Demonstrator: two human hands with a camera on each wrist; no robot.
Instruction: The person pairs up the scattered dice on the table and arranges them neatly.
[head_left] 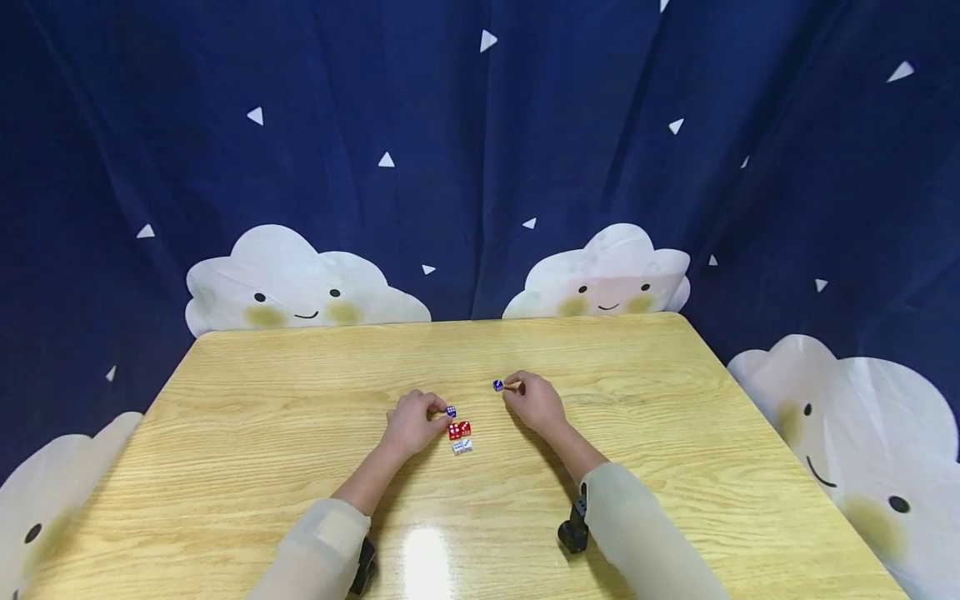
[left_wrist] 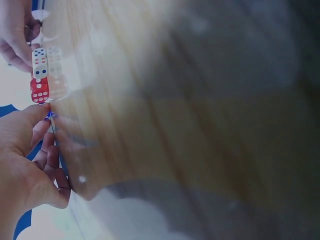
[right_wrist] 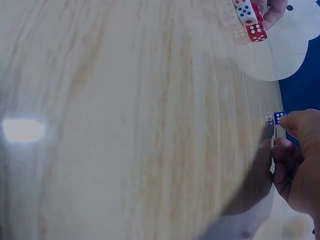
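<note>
Thumb and forefinger of my left hand [head_left: 414, 422] pinch a blue die [head_left: 451, 411] just behind a pair of red dice [head_left: 460, 430]. In front of the red pair, a pair of white dice [head_left: 462, 446] sits side by side. Farther back and to the right, my right hand [head_left: 536, 403] pinches a second blue die [head_left: 498, 385] at its fingertips; the right wrist view shows this blue die [right_wrist: 279, 118] against the thumb. Most of the left blue die is hidden by fingers in the left wrist view, beside a red die [left_wrist: 40, 90] and a white die [left_wrist: 40, 63].
The dice are on a glossy light wooden table [head_left: 262, 450] with a bright reflection near its front. Behind it hangs a dark blue curtain [head_left: 420, 100] with white triangles and smiling clouds. A small black camera [head_left: 574, 532] is strapped at the right wrist.
</note>
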